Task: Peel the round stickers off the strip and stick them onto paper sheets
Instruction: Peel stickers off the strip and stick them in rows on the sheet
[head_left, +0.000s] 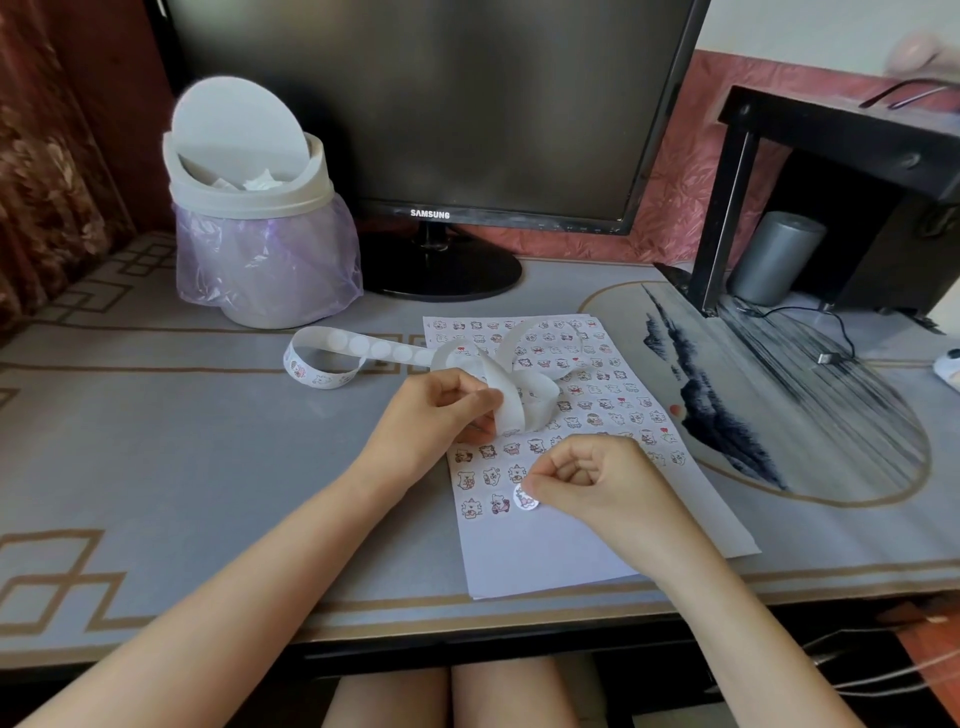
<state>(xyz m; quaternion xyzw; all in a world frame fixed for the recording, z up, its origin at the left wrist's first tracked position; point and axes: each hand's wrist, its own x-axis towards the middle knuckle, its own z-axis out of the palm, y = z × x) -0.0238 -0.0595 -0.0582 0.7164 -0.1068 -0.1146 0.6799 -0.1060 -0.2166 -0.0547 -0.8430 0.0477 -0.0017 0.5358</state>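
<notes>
We see the left hand (441, 410) at the frame's centre pinching the strip (363, 345), raised above the paper sheet (545, 561) so its loose loops do not cover the open spot. Just below and right, the right hand (587, 478) has thumb and forefinger closed on one round sticker (524, 498) at the end of the bottom row. We judge it is extending the grid. The strip is white backing, with bare circles along its leftward stretch and a few cartoon stickers in the curl resting on the worktop (182, 441).
</notes>
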